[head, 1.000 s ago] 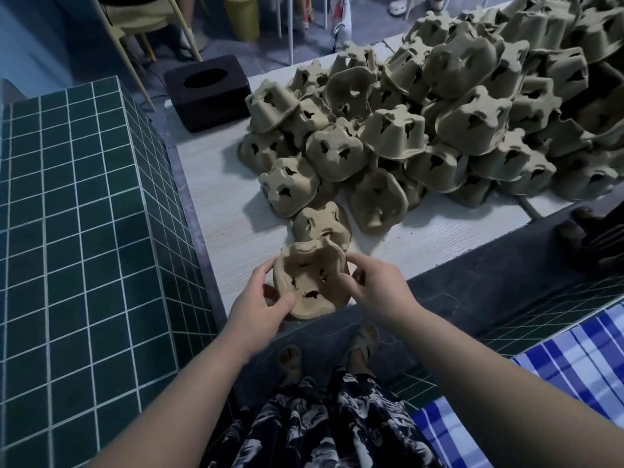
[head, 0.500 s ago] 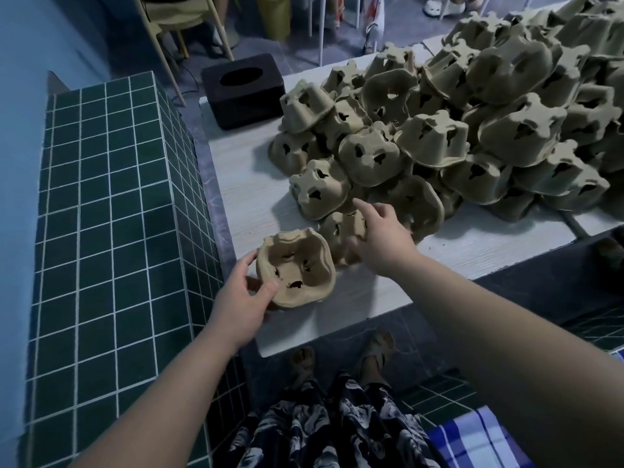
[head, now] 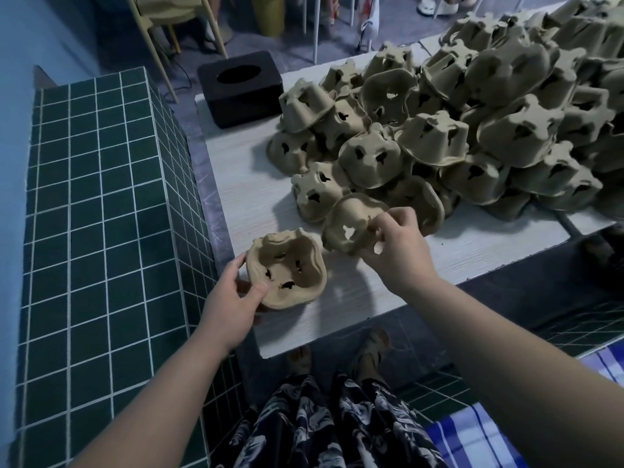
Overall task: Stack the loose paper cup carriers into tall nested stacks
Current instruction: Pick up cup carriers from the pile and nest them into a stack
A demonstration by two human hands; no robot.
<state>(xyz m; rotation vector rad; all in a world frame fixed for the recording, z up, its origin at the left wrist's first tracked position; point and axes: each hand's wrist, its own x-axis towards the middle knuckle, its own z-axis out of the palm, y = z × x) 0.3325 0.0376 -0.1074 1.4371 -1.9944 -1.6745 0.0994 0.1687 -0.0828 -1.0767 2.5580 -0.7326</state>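
Gripping a short nested stack (head: 286, 269) by its near rim, the left hand (head: 233, 302) holds it open side up at the near end of the white bench (head: 250, 197). Just beyond and to its right, the right hand (head: 395, 246) pinches a single carrier (head: 347, 221), tilted on edge. Behind this hand lies the loose pile (head: 456, 130); a black box (head: 240, 87) sits farther left.

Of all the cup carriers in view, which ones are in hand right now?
Two: the nested stack gripped by the left hand, hollow side up, and the single carrier pinched by the right hand. The rest lie in the pile.
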